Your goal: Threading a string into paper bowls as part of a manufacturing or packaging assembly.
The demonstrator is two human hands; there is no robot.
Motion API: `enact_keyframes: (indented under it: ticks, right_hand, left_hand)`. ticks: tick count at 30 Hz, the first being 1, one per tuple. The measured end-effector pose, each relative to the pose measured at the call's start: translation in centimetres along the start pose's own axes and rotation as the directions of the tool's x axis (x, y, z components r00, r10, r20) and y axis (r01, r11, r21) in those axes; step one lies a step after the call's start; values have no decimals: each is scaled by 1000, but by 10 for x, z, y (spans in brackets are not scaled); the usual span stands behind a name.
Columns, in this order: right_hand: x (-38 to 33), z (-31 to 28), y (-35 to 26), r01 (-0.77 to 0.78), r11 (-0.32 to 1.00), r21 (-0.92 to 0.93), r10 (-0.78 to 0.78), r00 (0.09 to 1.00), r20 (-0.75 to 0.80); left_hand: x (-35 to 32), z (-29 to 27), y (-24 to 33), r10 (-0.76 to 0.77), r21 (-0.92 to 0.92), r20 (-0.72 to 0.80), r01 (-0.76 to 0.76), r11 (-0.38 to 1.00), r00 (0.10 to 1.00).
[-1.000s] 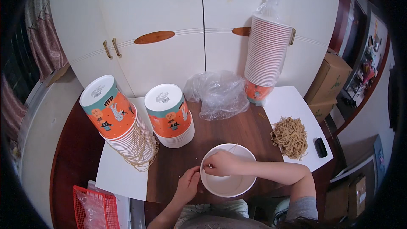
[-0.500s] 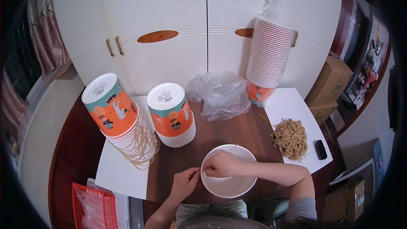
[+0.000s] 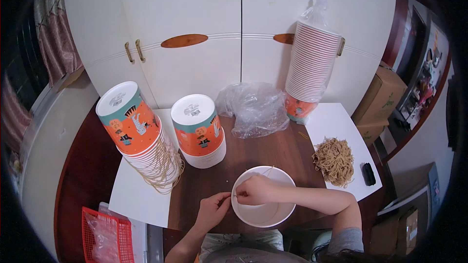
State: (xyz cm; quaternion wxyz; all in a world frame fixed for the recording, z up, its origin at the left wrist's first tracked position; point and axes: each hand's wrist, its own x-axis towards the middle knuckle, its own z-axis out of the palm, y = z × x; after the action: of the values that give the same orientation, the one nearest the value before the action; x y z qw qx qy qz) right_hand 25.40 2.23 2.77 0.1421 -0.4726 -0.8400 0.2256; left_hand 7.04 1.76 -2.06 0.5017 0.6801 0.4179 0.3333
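Observation:
A white paper bucket (image 3: 282,216) stands with its mouth up at the near middle of the table. My right hand (image 3: 256,190) reaches into it, fingers pinched together close to the inside of its left wall. Against the outside of that same wall, my left hand (image 3: 214,210) has its thumb and fingertips pressed together. What either pinch holds is too small to make out. A thin tan cord (image 3: 269,169) sticks up by the bucket's far rim. Two upside-down stacks of orange and teal paper buckets, a taller one (image 3: 134,125) and a shorter one (image 3: 197,134), stand to the left.
Tan cords (image 3: 165,165) drape over the taller stack. A heap of cords (image 3: 333,161) and a black object (image 3: 368,174) lie on the right. Crumpled clear plastic (image 3: 253,109) and a bagged bucket stack (image 3: 313,63) stand at the back. A red basket (image 3: 124,241) is at lower left.
The view has shifted very slightly. Both hands keep nearly the same place at the bucket's left wall; the right fingers have moved only a little.

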Motion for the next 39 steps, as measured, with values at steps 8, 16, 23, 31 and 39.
enact_keyframes:
  ticks: [8,16,23,31,39]
  right_hand:
    - [1,5,5,53,997,46,-52,998,-22]
    - [3,9,10,73,997,24,-73,997,-18]
    - [2,-1,6,81,996,-43,-78,995,64]
    - [-3,-22,1,23,994,-107,-14,996,85]
    - [0,-40,-4,97,978,183,-94,995,-24]
  left_hand:
    - [1,-1,1,14,9,4,-14,1000,1000]
    - [8,-3,1,132,210,10,-131,969,991]
    - [9,-20,-21,-146,-176,-5,143,974,989]
    - [12,-49,-3,13,-890,91,75,450,996]
    - [35,-42,4,15,-823,273,225,522,962]
